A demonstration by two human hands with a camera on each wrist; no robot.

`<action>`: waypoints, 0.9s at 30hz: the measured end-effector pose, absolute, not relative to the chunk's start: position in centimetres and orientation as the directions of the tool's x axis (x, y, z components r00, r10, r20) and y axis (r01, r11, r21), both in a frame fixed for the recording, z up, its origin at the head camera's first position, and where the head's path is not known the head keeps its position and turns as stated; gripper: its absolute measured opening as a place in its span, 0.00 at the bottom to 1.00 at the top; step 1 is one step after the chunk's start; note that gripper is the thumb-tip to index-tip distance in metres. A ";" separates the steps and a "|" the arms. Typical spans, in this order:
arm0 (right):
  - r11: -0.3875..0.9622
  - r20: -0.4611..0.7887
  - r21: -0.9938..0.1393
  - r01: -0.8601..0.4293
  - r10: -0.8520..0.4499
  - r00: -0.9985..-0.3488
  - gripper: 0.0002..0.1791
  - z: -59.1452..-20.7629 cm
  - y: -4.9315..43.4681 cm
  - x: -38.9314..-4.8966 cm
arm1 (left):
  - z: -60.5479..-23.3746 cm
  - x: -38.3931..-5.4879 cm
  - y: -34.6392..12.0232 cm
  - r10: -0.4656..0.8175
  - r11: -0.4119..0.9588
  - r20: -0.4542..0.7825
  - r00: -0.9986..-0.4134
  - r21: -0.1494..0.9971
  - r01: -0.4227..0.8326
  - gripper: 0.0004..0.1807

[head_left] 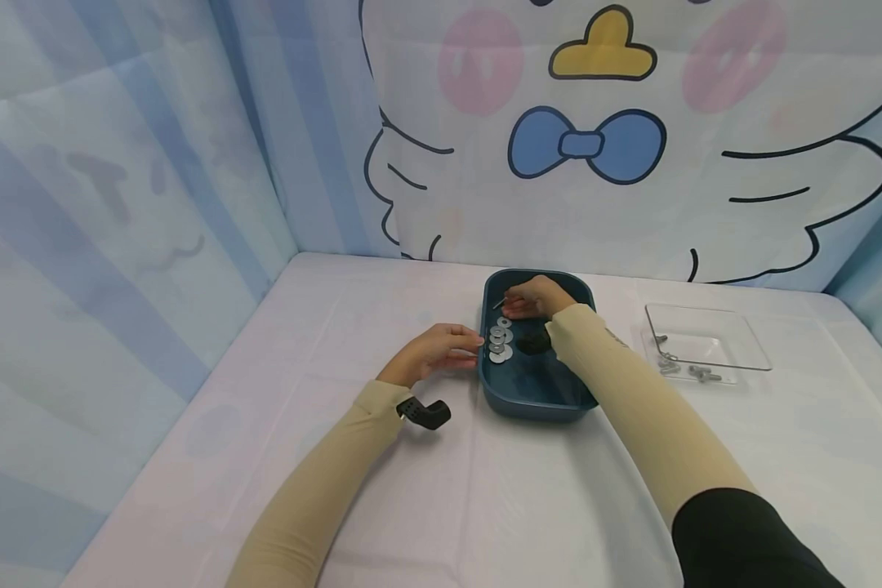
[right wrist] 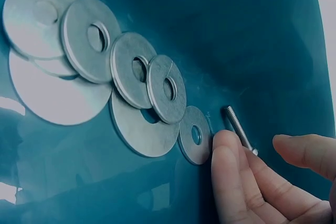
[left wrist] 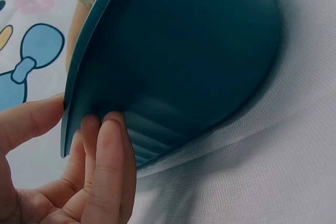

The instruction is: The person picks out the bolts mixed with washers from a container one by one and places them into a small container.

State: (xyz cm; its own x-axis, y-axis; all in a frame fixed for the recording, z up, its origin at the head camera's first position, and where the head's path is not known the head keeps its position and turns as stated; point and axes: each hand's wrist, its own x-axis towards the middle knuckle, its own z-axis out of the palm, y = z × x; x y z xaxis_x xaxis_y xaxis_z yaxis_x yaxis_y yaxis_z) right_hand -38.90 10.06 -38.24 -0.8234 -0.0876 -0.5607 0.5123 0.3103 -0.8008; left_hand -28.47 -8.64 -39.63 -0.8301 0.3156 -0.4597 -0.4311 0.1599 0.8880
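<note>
A dark blue tray stands on the table. My left hand holds its left rim, thumb at the edge and fingers against the outer wall. Inside the tray is my right hand, fingers relaxed and thumb apart from them. Beyond those fingers a metal bolt lies by the tray wall; whether they touch it is hard to tell. Several flat metal washers overlap in a row along the tray's left side. The washer closest to the right fingers has a small hole.
To the right of the tray, a clear plastic box holds several metal bolts. A printed cloth backdrop hangs behind the table, and another cloth wall bounds the left side.
</note>
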 end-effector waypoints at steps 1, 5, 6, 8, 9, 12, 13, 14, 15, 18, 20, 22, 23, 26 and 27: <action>0.279 -0.569 -0.805 0.523 -0.114 -0.815 0.16 -39.2 10.4 -39.9 | -39.6 -28.5 -8.6 0.315 0.159 -0.459 -0.831 0.888 -0.431 0.16; 0.238 -0.591 -0.798 0.554 -0.123 -0.797 0.16 -39.4 10.5 -40.3 | -39.7 -28.5 -8.7 0.313 0.155 -0.458 -0.832 0.889 -0.431 0.16; 0.233 -0.594 -0.796 0.559 -0.120 -0.795 0.16 -39.3 10.5 -40.2 | -39.7 -28.5 -8.7 0.312 0.155 -0.458 -0.832 0.889 -0.431 0.16; 0.238 -0.600 -0.787 0.569 -0.080 -0.796 0.19 -38.2 10.0 -39.0 | -39.7 -28.5 -8.7 0.312 0.155 -0.459 -0.832 0.889 -0.432 0.16; 0.222 -0.606 -0.785 0.578 -0.085 -0.791 0.18 -38.0 10.0 -38.9 | -39.7 -28.5 -8.7 0.311 0.156 -0.460 -0.831 0.888 -0.433 0.16; 0.181 -0.618 -0.783 0.595 -0.108 -0.779 0.20 -37.5 9.9 -38.3 | -39.8 -28.5 -8.7 0.315 0.161 -0.461 -0.830 0.887 -0.432 0.16; 0.169 -0.619 -0.783 0.598 -0.122 -0.776 0.20 -37.5 9.9 -38.2 | -39.8 -28.5 -8.7 0.316 0.160 -0.462 -0.829 0.887 -0.433 0.16; 0.163 -0.618 -0.785 0.598 -0.139 -0.773 0.21 -37.5 9.9 -38.2 | -39.8 -28.5 -8.7 0.316 0.161 -0.462 -0.829 0.887 -0.433 0.16; 0.161 -0.617 -0.786 0.597 -0.146 -0.773 0.21 -37.5 9.9 -38.1 | -39.8 -28.5 -8.7 0.318 0.162 -0.461 -0.828 0.887 -0.432 0.16; 0.177 -0.610 -0.791 0.585 -0.154 -0.778 0.22 -37.7 9.7 -38.2 | -39.8 -28.5 -8.7 0.323 0.162 -0.458 -0.828 0.889 -0.428 0.16; 0.192 -0.604 -0.794 0.576 -0.150 -0.783 0.22 -37.8 9.6 -38.3 | -39.8 -28.5 -8.7 0.325 0.164 -0.455 -0.829 0.891 -0.424 0.17; 0.205 -0.598 -0.798 0.567 -0.148 -0.788 0.22 -37.9 9.5 -38.4 | -39.9 -28.5 -8.7 0.324 0.164 -0.451 -0.832 0.893 -0.420 0.17; 0.212 -0.596 -0.799 0.563 -0.147 -0.790 0.22 -37.8 9.4 -38.4 | -39.8 -28.5 -8.7 0.325 0.165 -0.450 -0.832 0.893 -0.419 0.16; 0.235 -0.587 -0.802 0.549 -0.138 -0.798 0.21 -37.9 9.2 -38.4 | -39.8 -28.5 -8.7 0.326 0.167 -0.447 -0.833 0.895 -0.415 0.16; 0.244 -0.581 -0.805 0.541 -0.137 -0.802 0.21 -37.9 9.1 -38.4 | -39.8 -28.5 -8.8 0.324 0.167 -0.447 -0.834 0.895 -0.414 0.16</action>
